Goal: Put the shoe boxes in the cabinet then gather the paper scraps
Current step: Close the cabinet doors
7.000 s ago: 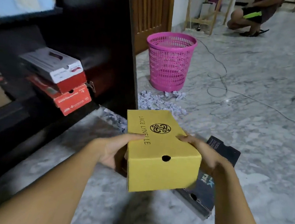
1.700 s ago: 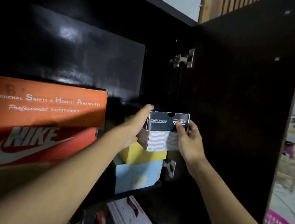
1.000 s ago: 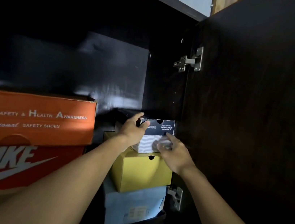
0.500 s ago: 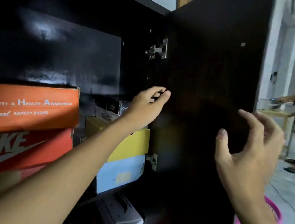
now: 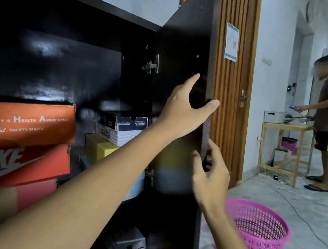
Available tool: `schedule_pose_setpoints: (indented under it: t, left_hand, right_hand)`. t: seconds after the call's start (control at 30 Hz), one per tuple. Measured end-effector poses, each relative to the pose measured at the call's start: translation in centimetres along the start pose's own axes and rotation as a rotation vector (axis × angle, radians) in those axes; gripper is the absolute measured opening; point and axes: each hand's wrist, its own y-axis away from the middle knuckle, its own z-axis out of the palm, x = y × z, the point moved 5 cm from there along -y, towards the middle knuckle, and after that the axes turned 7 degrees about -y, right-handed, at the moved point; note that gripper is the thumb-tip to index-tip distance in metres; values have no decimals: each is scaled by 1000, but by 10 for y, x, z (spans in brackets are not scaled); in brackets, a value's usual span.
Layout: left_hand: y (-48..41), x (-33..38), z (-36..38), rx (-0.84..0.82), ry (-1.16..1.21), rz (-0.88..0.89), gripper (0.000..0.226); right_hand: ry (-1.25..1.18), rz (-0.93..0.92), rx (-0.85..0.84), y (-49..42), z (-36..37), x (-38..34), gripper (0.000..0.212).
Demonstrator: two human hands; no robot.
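Marble floor [image 5: 315, 209], pale walls [image 5: 271, 76] — slatted wooden door [image 5: 227, 112], small wooden table [image 5: 284, 128].

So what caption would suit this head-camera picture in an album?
Both empty hands, left and right, reach for the open cabinet door, shoe boxes stacked inside.

Hands gone from boxes to cabinet door

Both hands have let go of the dark shoe box [image 5: 126, 122]; left hand [image 5: 183, 112] and right hand [image 5: 211, 178] now reach the cabinet door [image 5: 187, 49] edge.

a single head-worn view faces forward, close against the open cabinet [image 5: 63, 57], room floor [image 5: 315, 209] at right.
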Motion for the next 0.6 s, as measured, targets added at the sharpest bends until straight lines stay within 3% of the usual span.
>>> schedule_pose_setpoints:
  t: [0.1, 0.2, 0.33, 0.6]
  left_hand:
    - [4, -18, -42, 179, 8, 6, 74]
    - [11, -55, -95, 249, 20, -9, 61]
    - [20, -112, -155, 251, 131, -90, 48]
    - [7, -195, -204, 289, 85, -284, 73]
  right_hand:
    - [11, -255, -136, 23, 36, -26, 52]
    - [-4, -372, -240, 44, 84, -41, 57]
    - [-12, -321, -386, 63, 157, -49, 59]
    - [114, -178, -591, 67, 253, -40, 69]
